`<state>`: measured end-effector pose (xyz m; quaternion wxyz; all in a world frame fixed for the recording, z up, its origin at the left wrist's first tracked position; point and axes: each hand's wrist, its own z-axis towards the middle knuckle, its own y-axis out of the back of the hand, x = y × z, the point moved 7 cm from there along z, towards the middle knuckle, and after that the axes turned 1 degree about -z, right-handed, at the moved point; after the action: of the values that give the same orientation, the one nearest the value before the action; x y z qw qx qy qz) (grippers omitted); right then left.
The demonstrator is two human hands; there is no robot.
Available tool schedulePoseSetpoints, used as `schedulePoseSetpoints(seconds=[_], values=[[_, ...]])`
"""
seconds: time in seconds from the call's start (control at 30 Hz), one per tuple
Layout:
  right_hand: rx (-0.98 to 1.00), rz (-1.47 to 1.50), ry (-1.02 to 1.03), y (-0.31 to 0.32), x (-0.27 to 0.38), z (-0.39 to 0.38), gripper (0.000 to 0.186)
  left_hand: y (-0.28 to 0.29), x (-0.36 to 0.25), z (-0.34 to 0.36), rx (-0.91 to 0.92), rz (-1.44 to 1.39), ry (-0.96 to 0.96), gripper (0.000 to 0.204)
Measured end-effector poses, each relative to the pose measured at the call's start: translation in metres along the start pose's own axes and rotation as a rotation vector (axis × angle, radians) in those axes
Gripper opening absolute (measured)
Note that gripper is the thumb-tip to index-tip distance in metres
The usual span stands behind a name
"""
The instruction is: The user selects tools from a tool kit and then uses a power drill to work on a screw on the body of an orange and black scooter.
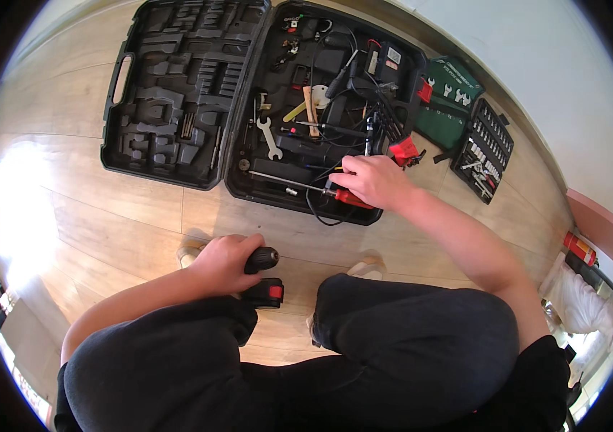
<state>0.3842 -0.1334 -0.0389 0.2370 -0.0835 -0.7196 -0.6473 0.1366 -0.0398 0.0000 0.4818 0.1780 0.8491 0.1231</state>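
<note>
My left hand (227,265) is wrapped round a black cordless drill (262,260), whose battery base with a red patch shows below the hand, over the floor between my feet. Over the near right corner of an open black tool case (277,189), my right hand (377,181) has its fingers curled together; what they hold, if anything, is hidden. Right under that hand lies a long screwdriver (353,199) with a red handle, its shaft pointing left. Beyond the fingers stands a shiny metal socket tool (370,135). An open-end wrench (269,139) and a hammer (311,111) lie farther left in the case.
The case's moulded lid (169,93) lies opened flat to the left. Right of the case are a green wrench pouch (442,128) and a black socket set (482,147). Black cables (315,207) loop over the case's near edge. A white wall (529,65) bounds the far right.
</note>
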Motion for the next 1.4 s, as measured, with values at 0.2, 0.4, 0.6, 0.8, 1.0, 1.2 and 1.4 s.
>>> schedulePoseSetpoints(seconds=[0.2,0.4,0.6,0.8,1.0,1.2,1.4], values=[[0.042,-0.021,0.044,0.002,-0.003,0.009,0.013,-0.002,-0.003,0.006,0.048,0.007,-0.023,0.034],[0.070,0.020,0.037,0.001,-0.003,0.014,0.020,-0.001,-0.001,0.003,0.081,0.011,-0.007,0.038],[0.101,-0.023,0.049,0.001,-0.002,0.023,0.015,0.000,0.002,0.001,0.066,-0.004,-0.017,0.039],[0.146,-0.031,0.040,0.003,0.000,0.030,0.006,0.001,0.002,0.001,0.064,-0.004,-0.014,0.041],[0.145,-0.089,0.114,0.008,0.005,0.035,0.003,0.001,0.003,0.001,0.074,-0.003,-0.012,0.042],[0.161,-0.170,0.105,0.025,0.003,0.040,0.009,0.002,0.003,0.000,0.059,-0.006,-0.014,0.041],[0.341,0.012,0.079,0.015,-0.004,0.032,0.012,0.001,0.004,0.001,0.054,-0.023,-0.025,0.039]])
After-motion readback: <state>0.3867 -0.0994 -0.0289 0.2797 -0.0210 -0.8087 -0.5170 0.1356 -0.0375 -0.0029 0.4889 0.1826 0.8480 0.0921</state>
